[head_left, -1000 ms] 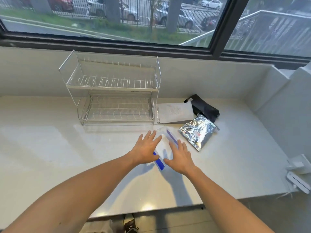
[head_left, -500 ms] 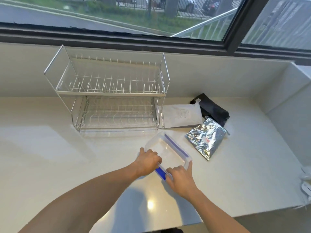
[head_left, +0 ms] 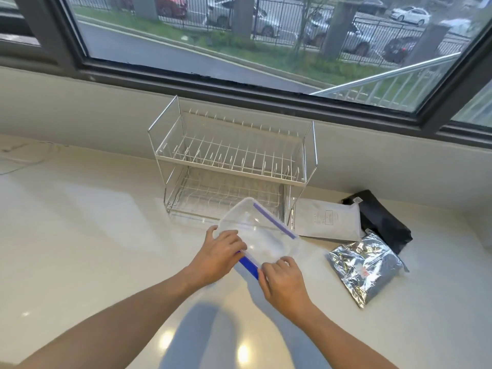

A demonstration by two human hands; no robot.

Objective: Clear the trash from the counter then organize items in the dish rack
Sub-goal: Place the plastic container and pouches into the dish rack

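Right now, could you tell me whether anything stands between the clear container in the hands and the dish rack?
Nothing visible does. Both hands, left and right, hold the clear container just in front of the dish rack, whose two tiers look empty. The packets lie off to the right.

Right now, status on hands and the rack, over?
Left hand and right hand both gripping clear lid, tilted off counter. Dish rack empty. Three pouches beside it, untouched.
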